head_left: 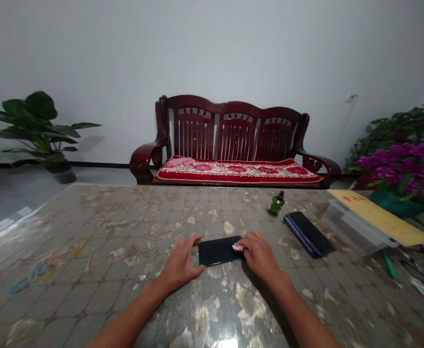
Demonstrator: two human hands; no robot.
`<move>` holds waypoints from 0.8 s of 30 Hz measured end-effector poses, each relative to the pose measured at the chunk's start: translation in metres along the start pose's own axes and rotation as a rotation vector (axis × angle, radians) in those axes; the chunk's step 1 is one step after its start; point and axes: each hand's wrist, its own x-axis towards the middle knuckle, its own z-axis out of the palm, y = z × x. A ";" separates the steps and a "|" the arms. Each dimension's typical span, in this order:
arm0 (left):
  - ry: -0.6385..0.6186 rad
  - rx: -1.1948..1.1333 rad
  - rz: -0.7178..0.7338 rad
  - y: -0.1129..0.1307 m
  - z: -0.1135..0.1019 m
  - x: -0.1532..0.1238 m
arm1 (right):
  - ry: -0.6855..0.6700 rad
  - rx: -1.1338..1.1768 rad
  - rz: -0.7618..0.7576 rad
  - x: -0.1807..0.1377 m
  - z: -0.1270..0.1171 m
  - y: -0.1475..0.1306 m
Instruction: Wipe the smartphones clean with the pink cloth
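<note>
A black smartphone (217, 251) lies flat on the patterned table cover, its dark screen facing up. My left hand (181, 258) grips its left end, thumb at the near edge and fingers at the far edge. Pinched in the fingers of my right hand (258, 251) is a small crumpled pink cloth (237, 247), which rests on the right end of the screen. The phone's right edge is partly covered by that hand.
A green bottle (276, 203) and a black wallet-like case (309, 234) stand to the right, near a clear plastic box (353, 229) with a yellow board (378, 217) on top. Several coloured bands (45, 269) lie at left. Beyond the table is a wooden bench (233, 130).
</note>
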 end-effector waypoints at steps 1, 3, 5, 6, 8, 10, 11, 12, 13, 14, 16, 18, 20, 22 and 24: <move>0.001 0.001 0.003 -0.001 0.000 0.000 | -0.005 0.006 -0.007 -0.005 -0.002 0.000; 0.003 0.001 0.015 -0.002 0.001 0.000 | -0.009 -0.007 -0.006 -0.010 -0.005 -0.002; 0.007 -0.003 0.026 -0.003 0.002 -0.001 | 0.010 -0.045 0.021 -0.009 -0.006 -0.003; 0.008 -0.006 0.029 -0.003 0.002 -0.001 | 0.024 -0.065 0.040 -0.008 -0.006 -0.005; 0.009 -0.013 0.033 -0.003 0.002 -0.002 | 0.047 -0.086 0.074 -0.006 -0.003 -0.009; 0.014 -0.016 0.035 -0.003 0.002 -0.002 | 0.055 -0.074 0.083 -0.008 0.002 -0.016; 0.016 -0.014 0.036 -0.003 0.002 -0.002 | 0.055 -0.058 0.070 -0.011 0.005 -0.019; 0.017 -0.012 0.035 -0.003 0.002 -0.002 | 0.052 -0.043 0.051 -0.014 0.008 -0.022; 0.016 -0.009 0.033 -0.003 0.002 -0.002 | 0.045 -0.031 0.028 -0.017 0.010 -0.024; 0.012 -0.007 0.031 -0.003 0.002 -0.002 | 0.039 -0.026 0.010 -0.020 0.011 -0.024; 0.004 -0.004 0.030 -0.003 0.002 -0.002 | 0.034 -0.041 0.011 -0.024 0.009 -0.021; 0.003 -0.006 0.032 -0.004 0.002 -0.002 | 0.046 -0.074 0.058 -0.025 0.004 -0.014; 0.006 -0.010 0.035 -0.005 0.002 -0.002 | 0.057 -0.103 0.111 -0.024 0.000 -0.009; 0.009 -0.014 0.036 -0.005 0.002 -0.002 | 0.051 -0.122 0.133 -0.021 -0.001 -0.011; 0.013 -0.016 0.038 -0.005 0.003 -0.002 | 0.037 -0.129 0.117 -0.018 0.004 -0.021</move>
